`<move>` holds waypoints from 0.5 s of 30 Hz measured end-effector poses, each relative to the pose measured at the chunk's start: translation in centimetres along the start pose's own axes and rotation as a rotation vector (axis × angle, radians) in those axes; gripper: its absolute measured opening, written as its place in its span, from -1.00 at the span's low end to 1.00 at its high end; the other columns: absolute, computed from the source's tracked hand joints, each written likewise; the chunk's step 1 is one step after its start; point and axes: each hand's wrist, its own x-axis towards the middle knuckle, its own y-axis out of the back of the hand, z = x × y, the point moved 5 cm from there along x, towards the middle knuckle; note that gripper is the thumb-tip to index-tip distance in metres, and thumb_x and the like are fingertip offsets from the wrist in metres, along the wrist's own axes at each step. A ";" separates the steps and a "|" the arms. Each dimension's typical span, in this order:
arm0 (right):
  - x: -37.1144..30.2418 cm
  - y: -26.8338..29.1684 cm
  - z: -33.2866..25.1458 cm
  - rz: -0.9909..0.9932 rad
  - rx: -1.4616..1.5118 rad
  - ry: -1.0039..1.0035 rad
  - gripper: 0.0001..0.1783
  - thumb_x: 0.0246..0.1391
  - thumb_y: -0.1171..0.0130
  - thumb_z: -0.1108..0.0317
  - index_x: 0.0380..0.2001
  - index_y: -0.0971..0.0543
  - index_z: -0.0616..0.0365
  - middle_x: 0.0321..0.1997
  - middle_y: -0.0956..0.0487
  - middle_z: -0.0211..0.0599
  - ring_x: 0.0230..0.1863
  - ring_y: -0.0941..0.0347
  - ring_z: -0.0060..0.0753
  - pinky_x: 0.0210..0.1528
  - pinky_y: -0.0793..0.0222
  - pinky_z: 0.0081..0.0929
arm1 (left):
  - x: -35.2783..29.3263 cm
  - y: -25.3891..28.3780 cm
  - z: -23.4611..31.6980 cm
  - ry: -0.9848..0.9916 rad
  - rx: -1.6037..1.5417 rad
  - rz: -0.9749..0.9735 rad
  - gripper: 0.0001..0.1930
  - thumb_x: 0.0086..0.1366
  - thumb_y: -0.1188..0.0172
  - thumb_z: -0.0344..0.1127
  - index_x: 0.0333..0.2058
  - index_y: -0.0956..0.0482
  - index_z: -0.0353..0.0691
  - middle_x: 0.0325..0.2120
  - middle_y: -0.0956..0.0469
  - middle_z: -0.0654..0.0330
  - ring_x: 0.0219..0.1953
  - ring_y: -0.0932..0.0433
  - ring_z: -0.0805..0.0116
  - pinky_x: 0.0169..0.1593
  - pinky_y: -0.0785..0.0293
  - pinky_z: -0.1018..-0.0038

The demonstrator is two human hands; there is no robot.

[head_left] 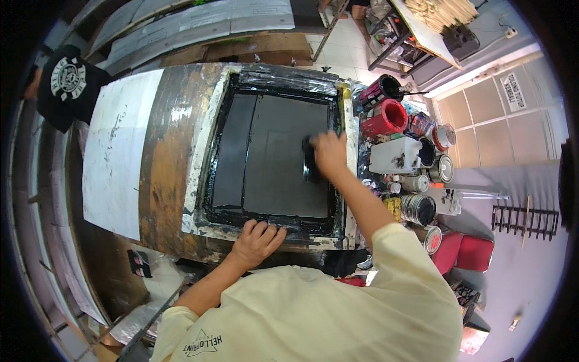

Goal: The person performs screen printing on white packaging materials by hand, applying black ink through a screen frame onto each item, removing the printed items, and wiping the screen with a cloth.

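A screen-printing frame (pixel 195 181) with paint-smeared pale edges lies on a stained worktable. Its dark mesh (pixel 280 160) is bordered by wet black ink, and a thin dark line runs down its left part. At the right side of the mesh, my right hand (pixel 329 155) is closed around a black squeegee (pixel 309 168); the fingers partly cover it, and the hand is slightly blurred. My left hand (pixel 259 242) rests on the near edge of the frame, its fingers curled over it.
Right of the frame crowd several ink containers, among them a red tub (pixel 386 117) and a white jug (pixel 392 157). A white sheet (pixel 117 151) covers the table's left end. A person in a black shirt (pixel 69 84) is at far left. Shelves (pixel 181 42) stand behind.
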 end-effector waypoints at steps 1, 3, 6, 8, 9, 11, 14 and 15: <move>3.1 -0.5 1.4 0.025 -0.004 -0.020 -0.69 0.18 -0.07 0.40 -0.15 -0.76 -0.13 -0.22 -0.66 -0.39 -0.02 -0.51 -0.22 0.18 -0.17 0.16 | 0.0 0.1 0.1 -0.001 -0.014 -0.017 -0.62 0.23 -0.28 -0.31 0.04 -0.59 -0.12 -0.16 -0.53 0.21 -0.09 -0.48 0.23 0.03 -0.37 0.14; 7.0 -2.1 5.4 0.117 0.065 -0.120 -0.71 0.14 -0.10 0.39 -0.18 -0.77 -0.10 -0.24 -0.66 -0.33 -0.05 -0.52 -0.19 0.18 -0.17 0.17 | 0.5 0.1 0.1 -0.031 -0.015 -0.027 -0.63 0.23 -0.28 -0.30 0.04 -0.58 -0.11 -0.16 -0.52 0.21 -0.09 -0.48 0.23 0.03 -0.37 0.14; 7.4 -1.9 6.0 -0.027 0.042 0.027 -0.73 0.11 -0.14 0.38 -0.21 -0.78 -0.13 -0.20 -0.68 -0.29 -0.05 -0.53 -0.19 0.17 -0.18 0.16 | 0.2 0.2 0.2 -0.023 -0.004 -0.053 -0.62 0.23 -0.28 -0.29 0.04 -0.58 -0.10 -0.17 -0.52 0.21 -0.09 -0.48 0.22 0.02 -0.37 0.15; 3.2 -1.3 4.9 -0.210 0.056 0.069 -0.74 0.07 -0.18 0.37 -0.24 -0.78 -0.18 -0.20 -0.69 -0.32 -0.01 -0.52 -0.21 0.17 -0.19 0.15 | 0.1 -0.2 0.1 -0.009 0.001 -0.045 -0.62 0.23 -0.28 -0.28 0.04 -0.58 -0.09 -0.17 -0.51 0.21 -0.10 -0.48 0.23 0.01 -0.37 0.16; -0.3 -0.6 3.9 -0.164 0.103 0.128 -0.73 0.01 -0.28 0.36 -0.20 -0.79 -0.20 -0.29 -0.69 -0.43 -0.05 -0.53 -0.21 0.15 -0.22 0.20 | 0.0 -0.4 0.1 -0.003 0.003 -0.035 -0.62 0.22 -0.29 -0.28 0.04 -0.57 -0.09 -0.17 -0.51 0.21 -0.10 -0.48 0.23 0.01 -0.37 0.17; -6.5 2.4 0.9 -0.251 0.068 0.263 -0.70 -0.05 -0.31 0.39 -0.21 -0.80 -0.17 -0.29 -0.69 -0.44 -0.05 -0.49 -0.29 0.18 -0.18 0.19 | 0.1 -0.6 -0.1 0.006 0.008 -0.017 -0.62 0.21 -0.29 -0.28 0.03 -0.57 -0.09 -0.18 -0.51 0.22 -0.10 -0.47 0.24 0.00 -0.36 0.18; -5.8 1.8 1.2 -0.114 0.110 0.110 -0.76 0.01 -0.25 0.40 -0.28 -0.80 -0.14 -0.33 -0.68 -0.42 -0.07 -0.50 -0.27 0.18 -0.17 0.20 | 0.0 -0.6 0.1 -0.012 0.008 -0.010 -0.62 0.22 -0.27 -0.28 0.04 -0.56 -0.09 -0.17 -0.51 0.22 -0.11 -0.48 0.25 0.00 -0.37 0.19; -3.1 -0.2 3.0 0.017 0.058 0.069 -0.77 0.07 -0.20 0.39 -0.31 -0.79 -0.15 -0.34 -0.67 -0.39 -0.08 -0.51 -0.25 0.16 -0.17 0.22 | 0.2 -0.5 0.0 -0.027 0.005 -0.007 -0.62 0.24 -0.25 -0.28 0.05 -0.55 -0.10 -0.17 -0.51 0.21 -0.12 -0.48 0.25 0.00 -0.38 0.20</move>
